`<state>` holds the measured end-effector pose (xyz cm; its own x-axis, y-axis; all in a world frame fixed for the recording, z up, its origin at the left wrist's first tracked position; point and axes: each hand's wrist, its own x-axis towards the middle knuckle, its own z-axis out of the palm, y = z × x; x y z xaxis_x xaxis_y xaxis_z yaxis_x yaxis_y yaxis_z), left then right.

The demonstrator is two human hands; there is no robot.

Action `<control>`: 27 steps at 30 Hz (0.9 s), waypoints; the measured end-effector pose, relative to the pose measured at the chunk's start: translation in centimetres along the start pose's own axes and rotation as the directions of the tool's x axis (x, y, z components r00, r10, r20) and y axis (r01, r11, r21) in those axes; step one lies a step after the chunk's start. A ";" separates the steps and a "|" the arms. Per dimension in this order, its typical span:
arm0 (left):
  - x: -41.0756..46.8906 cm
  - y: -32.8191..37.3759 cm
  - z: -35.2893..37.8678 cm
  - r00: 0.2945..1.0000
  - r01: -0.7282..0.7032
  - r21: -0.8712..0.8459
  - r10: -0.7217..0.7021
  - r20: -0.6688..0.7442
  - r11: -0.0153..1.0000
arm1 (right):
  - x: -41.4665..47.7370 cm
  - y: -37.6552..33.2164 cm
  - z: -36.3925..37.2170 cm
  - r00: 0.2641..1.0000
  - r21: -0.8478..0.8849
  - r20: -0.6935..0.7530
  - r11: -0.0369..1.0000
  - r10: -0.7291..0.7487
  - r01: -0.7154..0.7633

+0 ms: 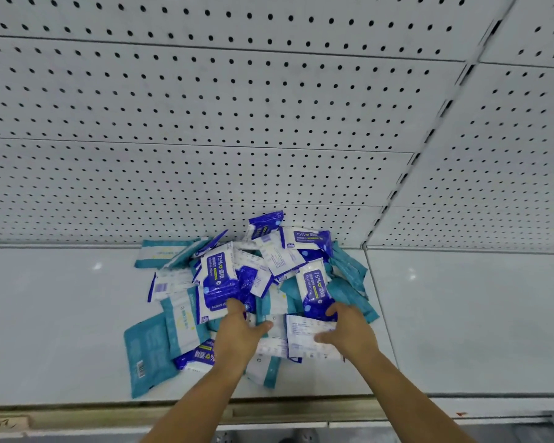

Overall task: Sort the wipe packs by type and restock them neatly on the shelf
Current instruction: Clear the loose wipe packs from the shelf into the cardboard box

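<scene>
Left hand (pixel 240 330) lay spread on the pile (pixel 224 276), right hand (pixel 349 334) gripped a white pack (pixel 304 334); I saw shelf (pixel 61 314) showing either side.

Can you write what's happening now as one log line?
left hand, right hand: in pile | blue packs, teal packs: mixed | shelf: unsorted
</scene>
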<state>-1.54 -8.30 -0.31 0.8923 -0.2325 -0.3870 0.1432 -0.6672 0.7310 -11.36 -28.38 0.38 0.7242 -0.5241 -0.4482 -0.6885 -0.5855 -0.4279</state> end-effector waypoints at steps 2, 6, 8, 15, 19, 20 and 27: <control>0.2 -0.2 -0.1 1.000 0.001 -0.056 0.001 0.027 0.998 | 0.3 0.4 -0.6 0.998 -0.029 0.053 0.999 -0.020 0.022; 0.8 -0.6 -1.0 0.995 0.050 -0.161 -0.035 0.098 0.986 | 0.3 1.3 -2.4 0.997 0.123 0.021 0.989 -0.081 0.078; 0.9 -0.7 -1.4 0.990 0.099 -0.215 -0.076 0.115 0.972 | 0.2 1.2 -3.3 0.995 0.232 -0.056 0.968 -0.088 0.099; 0.8 -1.5 -2.9 0.963 0.204 -0.224 -0.155 0.219 0.953 | 2.2 -1.1 -3.3 0.996 0.148 -0.054 0.987 0.072 -0.063; 0.4 -0.1 -2.5 0.972 0.165 -0.149 -0.135 0.193 0.975 | 2.2 -2.7 -2.9 0.995 0.189 -0.055 0.979 0.083 -0.071; 0.3 0.2 -2.3 0.979 0.139 -0.099 -0.121 0.167 0.985 | 2.2 -3.0 -2.7 0.995 0.202 -0.060 0.977 0.081 -0.068; 0.3 -1.2 -2.9 0.968 0.220 -0.212 -0.186 0.170 0.952 | 2.4 -2.5 -2.1 0.998 0.305 -0.041 0.952 0.048 -0.033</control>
<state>-0.18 -5.56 0.32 0.7641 -0.2216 -0.6058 0.4231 -0.5368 0.7300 -7.81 -29.48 1.97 0.6913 -0.5763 -0.4359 -0.6910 -0.3510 -0.6319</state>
